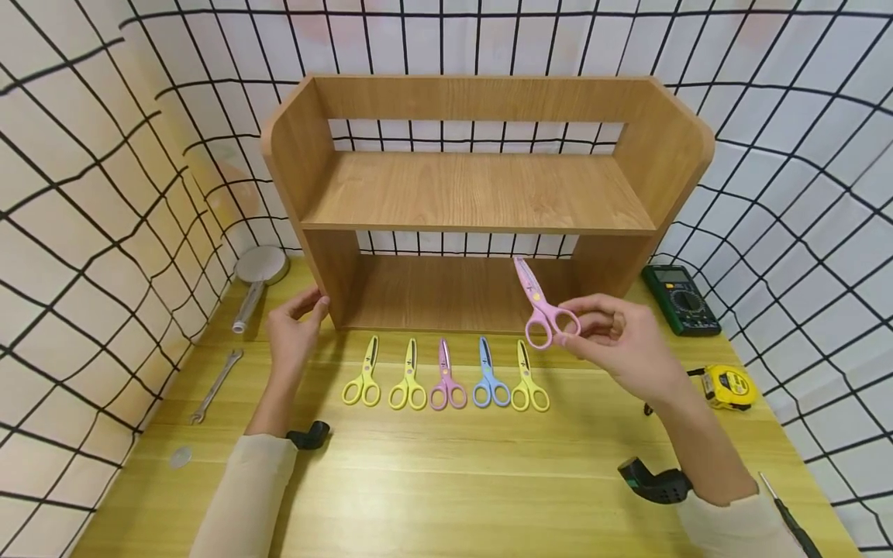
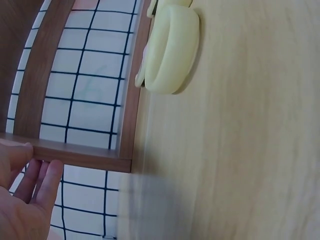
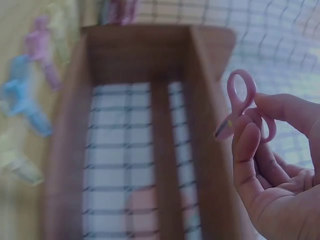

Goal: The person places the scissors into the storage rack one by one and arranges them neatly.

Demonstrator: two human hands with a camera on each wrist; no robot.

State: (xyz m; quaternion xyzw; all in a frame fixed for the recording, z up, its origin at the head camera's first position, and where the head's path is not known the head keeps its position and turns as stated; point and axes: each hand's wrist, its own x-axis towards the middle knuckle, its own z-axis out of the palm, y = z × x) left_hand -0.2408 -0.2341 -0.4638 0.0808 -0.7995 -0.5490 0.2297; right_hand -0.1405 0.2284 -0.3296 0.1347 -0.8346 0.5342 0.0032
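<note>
My right hand (image 1: 624, 341) pinches the handle loops of pink craft scissors (image 1: 534, 291), held with the blades up before the shelf's lower compartment. In the right wrist view, thumb and fingers grip one pink loop. My left hand (image 1: 294, 325) touches the front edge of the left side panel of a wooden desk shelf (image 1: 488, 190), its fingers fairly straight. Below the shelf lies a row of scissors: yellow scissors (image 1: 363, 380) leftmost, yellow scissors (image 1: 408, 380), pink scissors (image 1: 446, 381), blue scissors (image 1: 490, 378) and yellow scissors (image 1: 528, 382) rightmost, blades toward the shelf.
At left lie a magnifying glass (image 1: 261, 267), a wrench (image 1: 216, 387) and a round clear disc (image 1: 181, 457). To the right are a multimeter (image 1: 681, 301), a yellow tape measure (image 1: 729, 387) and a screwdriver (image 1: 791, 515). Grid-patterned cloth walls (image 1: 788, 155) enclose the table.
</note>
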